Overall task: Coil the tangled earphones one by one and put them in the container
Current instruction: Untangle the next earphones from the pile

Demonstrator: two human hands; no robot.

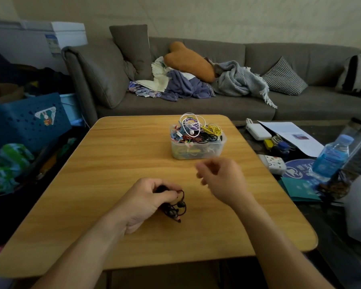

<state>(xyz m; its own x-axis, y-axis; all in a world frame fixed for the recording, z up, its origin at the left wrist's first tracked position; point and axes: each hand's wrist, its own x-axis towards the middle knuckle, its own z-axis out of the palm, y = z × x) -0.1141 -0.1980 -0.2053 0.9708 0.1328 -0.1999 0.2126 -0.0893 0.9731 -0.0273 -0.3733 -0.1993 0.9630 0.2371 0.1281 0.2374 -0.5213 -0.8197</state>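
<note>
Smooth, satin wood-grain worktop (133,163); clear, slightly frosted plastic container (198,146), upper centre; glossy rubbery cables (196,130) inside; matt grey cloth sofa (217,105) behind.

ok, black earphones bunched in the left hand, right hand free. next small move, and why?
Probably carry the bundle forward and drop it in the container. The left hand grips the black earphones low over the table, and they look mostly coiled, with a loop and the buds hanging out. The right hand holds nothing and could tuck those in first.

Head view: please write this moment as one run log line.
left hand: grips black earphones | right hand: empty, blurred | container: full of cables
</note>
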